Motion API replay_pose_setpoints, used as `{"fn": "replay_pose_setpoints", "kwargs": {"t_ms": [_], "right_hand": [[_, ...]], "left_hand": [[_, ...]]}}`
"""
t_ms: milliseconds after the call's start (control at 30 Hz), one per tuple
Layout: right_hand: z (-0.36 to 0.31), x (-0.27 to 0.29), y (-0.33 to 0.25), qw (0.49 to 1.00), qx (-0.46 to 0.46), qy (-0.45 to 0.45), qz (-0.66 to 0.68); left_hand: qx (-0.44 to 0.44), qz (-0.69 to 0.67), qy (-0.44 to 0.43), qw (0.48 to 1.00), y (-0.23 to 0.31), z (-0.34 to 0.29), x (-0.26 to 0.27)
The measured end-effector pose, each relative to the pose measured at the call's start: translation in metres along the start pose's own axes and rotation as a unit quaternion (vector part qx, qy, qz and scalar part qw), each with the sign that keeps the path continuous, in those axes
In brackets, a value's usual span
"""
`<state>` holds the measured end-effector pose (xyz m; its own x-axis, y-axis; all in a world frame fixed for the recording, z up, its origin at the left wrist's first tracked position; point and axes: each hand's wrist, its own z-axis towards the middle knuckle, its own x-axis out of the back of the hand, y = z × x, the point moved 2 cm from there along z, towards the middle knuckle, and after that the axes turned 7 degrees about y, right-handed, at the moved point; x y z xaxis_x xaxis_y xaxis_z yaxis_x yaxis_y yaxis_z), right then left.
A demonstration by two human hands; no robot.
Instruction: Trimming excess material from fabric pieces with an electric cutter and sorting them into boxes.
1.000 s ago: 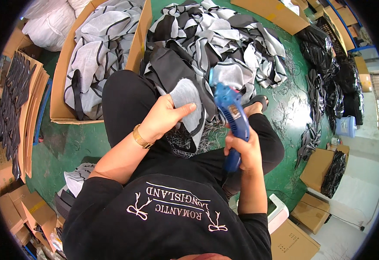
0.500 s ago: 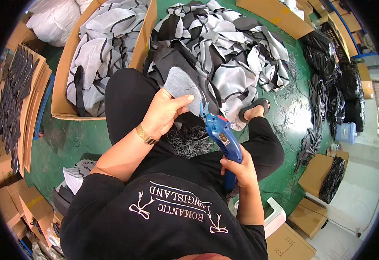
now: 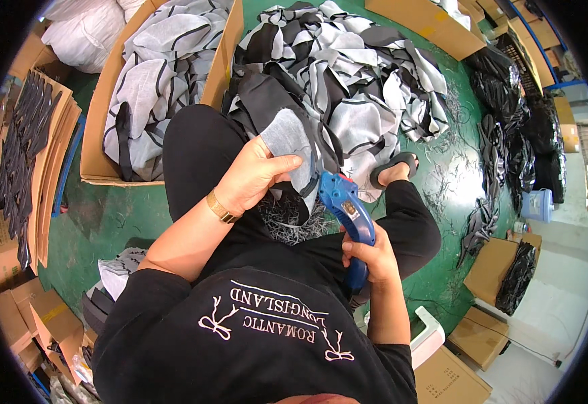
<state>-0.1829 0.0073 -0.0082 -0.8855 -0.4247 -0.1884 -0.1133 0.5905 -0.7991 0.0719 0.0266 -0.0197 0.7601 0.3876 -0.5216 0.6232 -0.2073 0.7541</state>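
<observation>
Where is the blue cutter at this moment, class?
In the head view, just right of centre: the blue cutter is in the right hand, its front end beside the grey cloth held by the left hand.

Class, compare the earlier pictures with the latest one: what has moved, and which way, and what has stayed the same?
The right hand has brought the blue cutter back toward the body and to the left, so its head now sits at the right edge of the cloth. Nothing was picked up or released. The left hand still pinches the cloth; the fabric pile looks unchanged.
</observation>
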Motion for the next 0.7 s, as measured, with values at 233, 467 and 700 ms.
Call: {"fn": "replay_pose_setpoints", "kwargs": {"t_ms": [233,467,700], "right_hand": [[0.022,-0.007,-0.04,0.994,0.098,0.047,0.003],[0.059,-0.037,-0.057,0.979,0.179,0.066,-0.071],[0.057,-0.028,-0.044,0.993,0.119,0.015,-0.009]], "left_hand": [[-0.024,0.021,-0.037,0.999,-0.009,-0.002,-0.009],[-0.026,0.024,-0.121,0.992,-0.031,-0.011,-0.025],[-0.031,-0.038,-0.057,0.997,-0.022,0.009,-0.027]]}}
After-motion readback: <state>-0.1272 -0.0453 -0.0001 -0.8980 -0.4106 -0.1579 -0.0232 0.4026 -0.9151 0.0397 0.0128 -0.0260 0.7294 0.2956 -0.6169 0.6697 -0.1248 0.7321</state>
